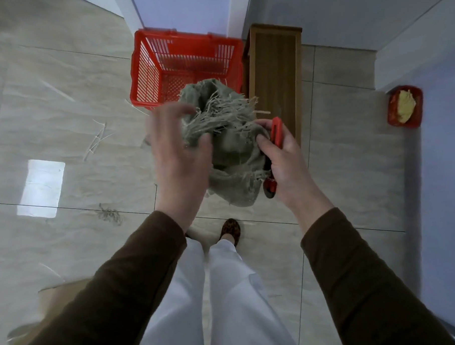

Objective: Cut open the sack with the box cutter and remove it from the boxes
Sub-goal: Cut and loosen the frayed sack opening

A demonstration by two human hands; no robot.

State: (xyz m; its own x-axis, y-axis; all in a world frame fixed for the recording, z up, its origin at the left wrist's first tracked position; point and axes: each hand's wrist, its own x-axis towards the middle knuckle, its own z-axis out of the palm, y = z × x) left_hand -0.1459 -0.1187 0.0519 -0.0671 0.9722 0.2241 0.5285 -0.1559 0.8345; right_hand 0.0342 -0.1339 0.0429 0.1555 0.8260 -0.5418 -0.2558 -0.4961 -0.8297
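Sack bunched up and held in the air between both hands, above the tiled floor, frayed threads sticking out at its top. Left hand blurred, fingers curled into the left side of the sack, grasping it. Right hand clenched around a red box cutter, fingertips also touching the sack's right edge; cutter's lower end pokes out below the palm. Red plastic basket on the floor just behind the sack, wooden cabinet beside it to the right. Red tray with a yellow lump by the right wall. Loose straw strands on the floor at left. Boxes not identifiable; brown cardboard edge at lower left.
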